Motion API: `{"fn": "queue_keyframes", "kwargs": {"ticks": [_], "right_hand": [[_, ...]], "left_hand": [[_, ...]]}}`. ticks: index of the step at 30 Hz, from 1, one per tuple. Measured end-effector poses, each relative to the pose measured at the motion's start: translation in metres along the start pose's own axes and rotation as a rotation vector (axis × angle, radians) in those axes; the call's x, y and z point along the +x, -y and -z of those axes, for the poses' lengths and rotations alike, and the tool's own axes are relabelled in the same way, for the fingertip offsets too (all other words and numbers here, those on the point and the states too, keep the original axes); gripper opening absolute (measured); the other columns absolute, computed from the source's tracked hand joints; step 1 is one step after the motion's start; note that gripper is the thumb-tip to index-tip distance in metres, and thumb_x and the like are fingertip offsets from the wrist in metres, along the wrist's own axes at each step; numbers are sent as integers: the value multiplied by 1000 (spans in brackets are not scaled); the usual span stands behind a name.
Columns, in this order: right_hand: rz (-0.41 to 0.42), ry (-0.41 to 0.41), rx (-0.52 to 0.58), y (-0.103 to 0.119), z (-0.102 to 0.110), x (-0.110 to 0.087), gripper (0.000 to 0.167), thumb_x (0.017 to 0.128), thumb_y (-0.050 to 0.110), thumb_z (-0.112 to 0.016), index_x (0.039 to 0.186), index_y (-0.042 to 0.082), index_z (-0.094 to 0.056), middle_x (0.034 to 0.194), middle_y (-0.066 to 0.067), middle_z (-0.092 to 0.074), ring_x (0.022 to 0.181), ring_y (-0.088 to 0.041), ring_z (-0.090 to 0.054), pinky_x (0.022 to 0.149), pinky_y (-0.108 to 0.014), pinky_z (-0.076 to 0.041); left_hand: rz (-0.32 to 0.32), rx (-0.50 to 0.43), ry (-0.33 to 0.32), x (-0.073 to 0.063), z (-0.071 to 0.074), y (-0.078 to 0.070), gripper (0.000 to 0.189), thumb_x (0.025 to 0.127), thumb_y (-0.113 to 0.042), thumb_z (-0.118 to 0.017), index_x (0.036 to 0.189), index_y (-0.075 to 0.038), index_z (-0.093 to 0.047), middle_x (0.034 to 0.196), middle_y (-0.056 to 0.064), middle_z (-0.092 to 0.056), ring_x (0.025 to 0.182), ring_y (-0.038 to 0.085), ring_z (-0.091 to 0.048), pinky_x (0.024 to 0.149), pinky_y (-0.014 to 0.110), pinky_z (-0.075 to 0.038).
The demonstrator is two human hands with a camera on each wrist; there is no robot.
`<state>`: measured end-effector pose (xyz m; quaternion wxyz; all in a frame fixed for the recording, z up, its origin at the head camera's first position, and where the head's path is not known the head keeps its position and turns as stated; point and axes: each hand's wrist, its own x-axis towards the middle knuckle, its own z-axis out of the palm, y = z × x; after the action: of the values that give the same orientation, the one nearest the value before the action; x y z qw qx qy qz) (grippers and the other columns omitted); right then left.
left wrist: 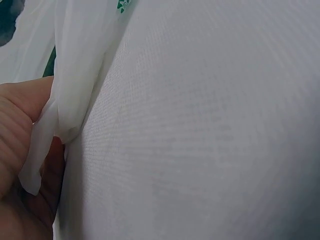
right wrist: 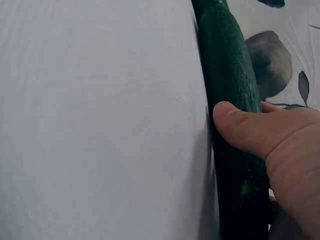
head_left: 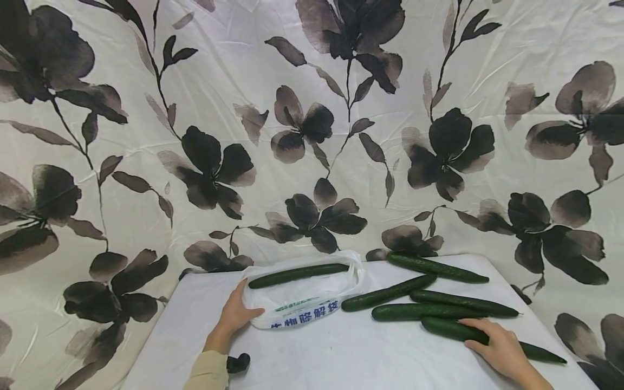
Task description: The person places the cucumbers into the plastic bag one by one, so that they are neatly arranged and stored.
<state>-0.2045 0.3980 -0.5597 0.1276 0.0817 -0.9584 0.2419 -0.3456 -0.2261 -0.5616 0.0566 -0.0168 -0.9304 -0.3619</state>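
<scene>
A white plastic bag [head_left: 312, 295] with blue and green print lies on the table, its mouth spread and one cucumber [head_left: 297, 275] inside. My left hand [head_left: 236, 311] holds the bag's left edge. In the left wrist view, a fold of the bag [left wrist: 75, 65] passes between the thumb and fingers of that hand [left wrist: 20, 145]. At the front right, my right hand [head_left: 501, 346] grips the nearest cucumber [head_left: 453, 329] around its middle. The right wrist view shows the thumb [right wrist: 232, 117] across this dark green cucumber [right wrist: 230, 55], with the other fingers mostly hidden behind it.
Several more cucumbers [head_left: 419, 311] lie loosely crossed between the bag and my right hand, on the white-covered table [head_left: 341, 363]. A small black object [head_left: 238, 363] shows beside my left sleeve. A floral cloth [head_left: 312, 162] hangs behind the table.
</scene>
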Motion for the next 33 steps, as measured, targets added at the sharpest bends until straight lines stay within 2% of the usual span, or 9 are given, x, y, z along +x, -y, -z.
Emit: {"fn": "queue_keyframes", "kwargs": {"ticks": [5, 9, 15, 20, 25, 29, 33], "right_hand": [[61, -85, 12, 4, -3, 0, 43, 72, 20, -85, 112, 17, -71, 109, -9, -70, 101, -39, -63, 77, -61, -49], [115, -113, 14, 12, -5, 1, 42, 74, 21, -85, 113, 20, -71, 106, 0, -70, 98, -31, -64, 75, -56, -51], [149, -68, 81, 38, -3, 10, 41, 82, 23, -79, 121, 21, -69, 108, 8, -66, 98, -21, -60, 75, -49, -49], [186, -23, 135, 66, -3, 22, 41, 85, 23, -75, 125, 23, -67, 107, 13, -63, 97, -15, -55, 72, -37, -36], [219, 1, 168, 91, -10, 40, 45, 84, 20, -76, 127, 28, -65, 108, 15, -62, 100, -17, -56, 75, -39, -37], [272, -13, 175, 105, -16, 53, 46, 83, 17, -77, 126, 25, -66, 108, 13, -62, 102, -20, -57, 79, -44, -40], [307, -6, 193, 121, -21, 64, 47, 83, 14, -77, 127, 21, -66, 109, 12, -62, 100, -17, -56, 81, -46, -40]], "left_hand": [[15, 10, 20, -3, 3, -1, 107, 71, -26, -88, 152, 0, -22, 147, 32, -32, 134, 51, -29, 108, 64, -23], [32, 19, 24, -3, 5, -1, 107, 71, -25, -87, 152, -1, -21, 147, 31, -31, 134, 51, -29, 108, 64, -23], [31, -11, 22, -2, 3, -1, 106, 71, -24, -87, 152, -2, -22, 149, 30, -29, 136, 50, -26, 110, 62, -21], [36, -17, 34, -4, 0, 2, 106, 71, -25, -88, 152, -1, -22, 150, 30, -29, 137, 49, -25, 109, 63, -21], [39, -4, 31, -5, 0, 2, 106, 72, -25, -87, 152, -3, -21, 151, 30, -27, 137, 50, -25, 109, 63, -21], [16, -8, 38, -2, 1, 1, 105, 73, -26, -87, 152, -3, -21, 151, 29, -28, 137, 49, -25, 110, 62, -21], [29, -8, 54, 0, 1, 3, 107, 72, -26, -87, 153, -3, -20, 151, 29, -26, 138, 49, -24, 111, 61, -20]]}}
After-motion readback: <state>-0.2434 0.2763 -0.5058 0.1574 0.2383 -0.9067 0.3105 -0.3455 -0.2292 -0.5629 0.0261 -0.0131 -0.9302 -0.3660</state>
